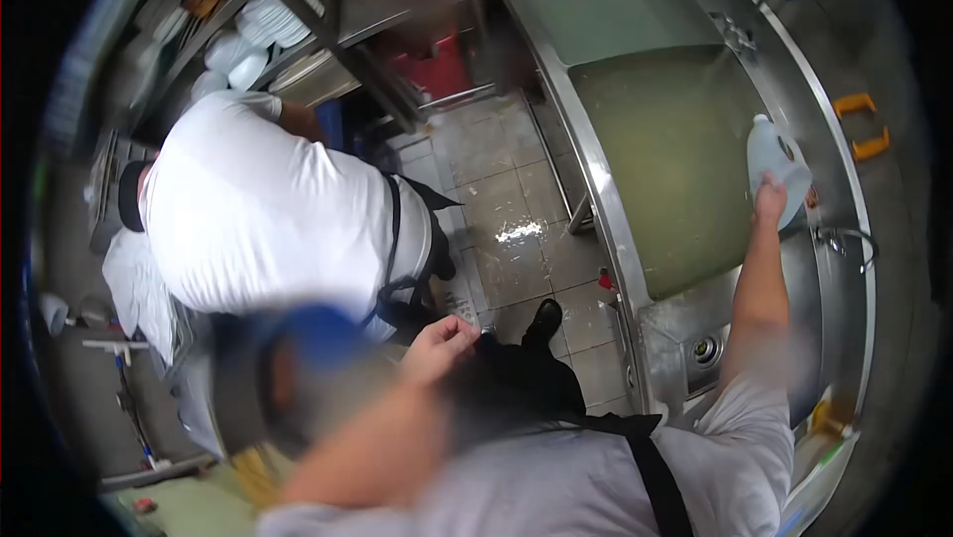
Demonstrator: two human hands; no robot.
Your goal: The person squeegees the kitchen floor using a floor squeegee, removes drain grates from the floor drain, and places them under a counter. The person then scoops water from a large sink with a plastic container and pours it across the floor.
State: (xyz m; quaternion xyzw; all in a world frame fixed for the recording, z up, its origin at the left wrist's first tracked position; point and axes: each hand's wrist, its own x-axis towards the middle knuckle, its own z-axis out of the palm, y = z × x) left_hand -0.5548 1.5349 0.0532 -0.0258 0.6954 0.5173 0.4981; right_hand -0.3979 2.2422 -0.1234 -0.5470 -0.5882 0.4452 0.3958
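At the right edge of the water-filled sink basin, my right hand (769,200) is closed on the lower part of a pale translucent plastic jug (777,162). The jug leans over the basin's rim, its neck pointing away from me. Cloudy yellow-green water (660,155) fills the basin beside it. My left hand (443,346) is held in front of my body over the floor, far from the sink. Its fingers are curled together, and what they hold, if anything, is too small to name.
A co-worker in a white shirt (288,209) bends forward at the left, near shelves of stacked plates (278,19). A second basin (606,1) lies beyond the first. A metal faucet (844,239) stands near my right arm. Tiled floor (506,200) runs between.
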